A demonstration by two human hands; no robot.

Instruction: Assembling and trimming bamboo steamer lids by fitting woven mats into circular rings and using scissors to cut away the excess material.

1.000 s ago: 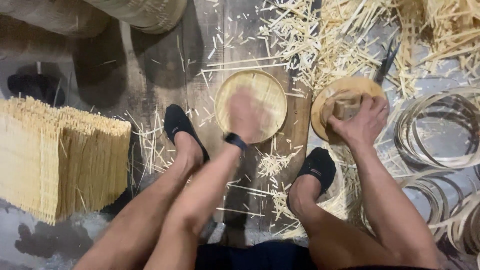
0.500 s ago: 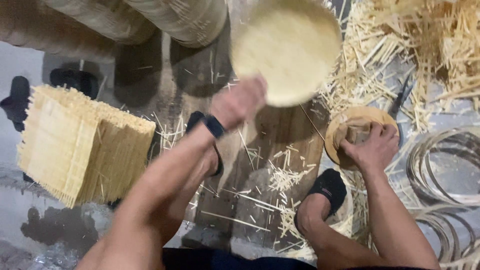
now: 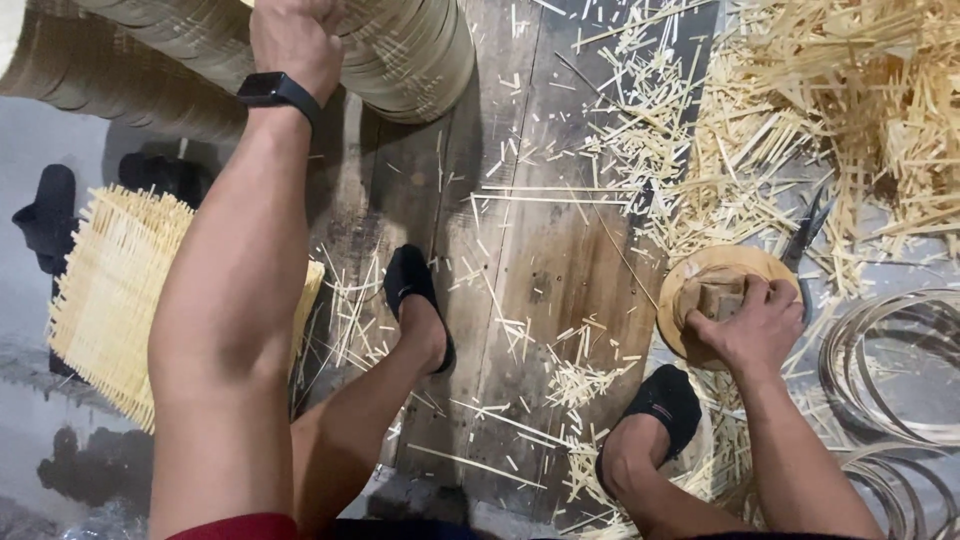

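Observation:
My left hand (image 3: 295,35), a black watch on its wrist, reaches far up and curls its fingers over the end of a long stack of round bamboo trays (image 3: 410,55) lying on its side; the tray it grips is mostly hidden by the hand. My right hand (image 3: 750,325) is at the lower right. It is closed on a small wooden block (image 3: 712,298) that sits on a round wooden disc (image 3: 690,280) on the floor. My two feet in black socks (image 3: 415,290) rest on a worn wooden board (image 3: 530,250) between the hands.
A pile of square woven bamboo mats (image 3: 110,290) lies at the left. Loose bamboo slivers (image 3: 830,110) cover the upper right, with a dark-handled cutting tool (image 3: 805,240) beside the disc. Thin bamboo hoops (image 3: 890,370) lie at the right edge. Black sandals (image 3: 50,215) sit far left.
My left hand lifted the round woven tray off the board and carried it up and to the left onto the stack. The right hand stayed on the block and disc.

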